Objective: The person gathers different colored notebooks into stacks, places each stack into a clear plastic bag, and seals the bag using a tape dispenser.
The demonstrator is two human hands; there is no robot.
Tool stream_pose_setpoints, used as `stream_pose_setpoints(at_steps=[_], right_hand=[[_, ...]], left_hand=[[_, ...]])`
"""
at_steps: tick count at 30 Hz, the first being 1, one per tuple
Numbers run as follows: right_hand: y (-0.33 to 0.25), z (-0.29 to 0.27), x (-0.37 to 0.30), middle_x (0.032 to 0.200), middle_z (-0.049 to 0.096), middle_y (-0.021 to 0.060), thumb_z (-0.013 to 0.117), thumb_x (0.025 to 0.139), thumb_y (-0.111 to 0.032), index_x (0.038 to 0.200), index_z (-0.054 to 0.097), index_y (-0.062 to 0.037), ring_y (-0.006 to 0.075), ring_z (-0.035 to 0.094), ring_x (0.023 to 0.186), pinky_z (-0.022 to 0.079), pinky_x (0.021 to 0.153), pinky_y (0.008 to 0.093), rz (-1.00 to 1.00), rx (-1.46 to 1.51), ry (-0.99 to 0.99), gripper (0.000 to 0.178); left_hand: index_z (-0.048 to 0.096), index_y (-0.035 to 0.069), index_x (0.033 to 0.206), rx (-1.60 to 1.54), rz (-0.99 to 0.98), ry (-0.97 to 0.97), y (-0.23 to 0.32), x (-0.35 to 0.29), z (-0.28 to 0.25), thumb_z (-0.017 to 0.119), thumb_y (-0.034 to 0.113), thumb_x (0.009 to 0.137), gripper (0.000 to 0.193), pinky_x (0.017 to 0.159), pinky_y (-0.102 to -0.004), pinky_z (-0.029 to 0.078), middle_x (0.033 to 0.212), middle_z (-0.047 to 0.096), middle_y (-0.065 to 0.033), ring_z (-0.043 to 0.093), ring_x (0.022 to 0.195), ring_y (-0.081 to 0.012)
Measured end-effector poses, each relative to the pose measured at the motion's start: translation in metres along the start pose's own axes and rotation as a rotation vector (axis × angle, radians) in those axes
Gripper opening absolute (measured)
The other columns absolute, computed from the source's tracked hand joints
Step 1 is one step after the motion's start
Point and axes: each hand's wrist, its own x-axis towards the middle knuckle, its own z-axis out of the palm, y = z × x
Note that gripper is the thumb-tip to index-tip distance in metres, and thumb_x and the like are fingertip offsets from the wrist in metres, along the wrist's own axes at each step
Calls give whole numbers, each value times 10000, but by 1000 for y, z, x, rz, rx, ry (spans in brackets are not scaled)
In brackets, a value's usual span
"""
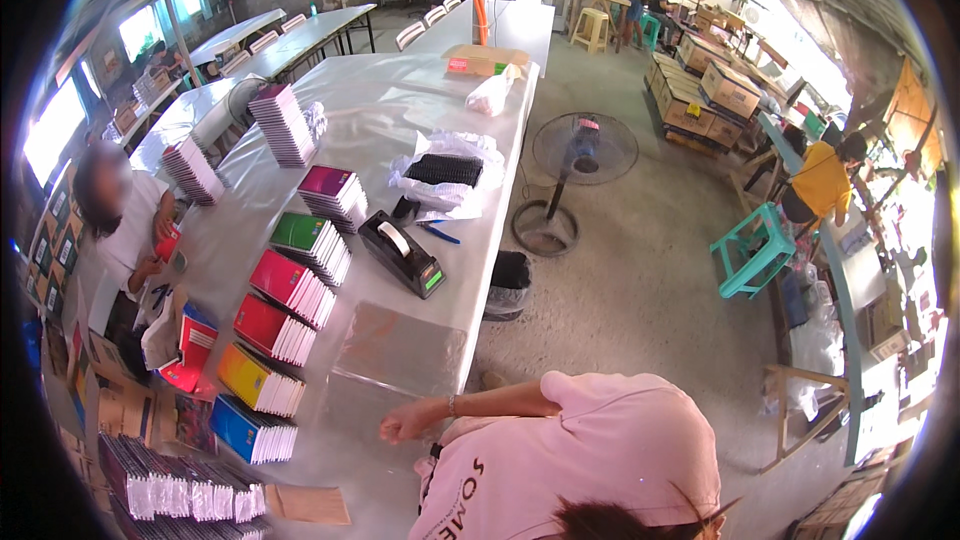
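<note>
Fingers curled, any grip impossible to tell, the right hand (402, 421) is just inside the table's (345, 435) edge, the left out of view, tabletop separating it from blue notebooks (250, 429) at nine o'clock, plastic sheet (402, 348) at twelve, floor (610, 310) at two.

Stacked notebooks (265, 322), blue, yellow, red, green and purple, in a row on the table (372, 155)

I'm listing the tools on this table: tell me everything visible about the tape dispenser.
The tape dispenser is a long black desktop type, plastic-looking, holding a whitish tape roll, with a green patch on its near end. It stands upright, angled across the silvery-covered table, beside the green notebooks. No hand touches it; whether the black item behind it does is unclear.
</note>
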Motion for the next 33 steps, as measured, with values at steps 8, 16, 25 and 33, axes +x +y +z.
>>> stream_pose_setpoints(at_steps=[8, 16, 25, 33], right_hand=[[-17, 4, -13, 863, 574, 17, 585, 833, -148, 1025, 565, 7, 119, 498, 791, 435, 692, 300, 32, 141, 26, 247], [-12, 2, -11, 829, 572, 6, 574, 854, -158, 1026, 567, 12, 123, 493, 772, 434, 690, 303, -54, 83, 57, 242], [-27, 11, -22, 862, 595, 29, 572, 853, -165, 1067, 572, 12, 137, 523, 794, 451, 709, 314, 76, 21, 22, 278], [-4, -1, -43, 866, 590, -7, 581, 875, -235, 1151, 563, -39, 95, 516, 759, 449, 645, 282, 154, 288, 16, 339]], left_hand=[[414, 54, 1109, 1, -7, 0, 1, -1, 4, 418, 179, 940, 211, 819, -412, 403, 997, 513, -143, 512, 909, -307], [423, 48, 1060, -14, 1, -1, 4, 2, 11, 428, 164, 930, 175, 791, -412, 399, 958, 507, -144, 506, 875, -309], [434, 41, 1005, 10, -13, 8, 6, 5, 14, 440, 148, 919, 137, 758, -413, 395, 913, 501, -145, 500, 837, -311], [444, 35, 956, 39, -16, 27, 13, 16, 30, 450, 134, 909, 109, 730, -413, 391, 873, 496, -145, 494, 803, -313]])
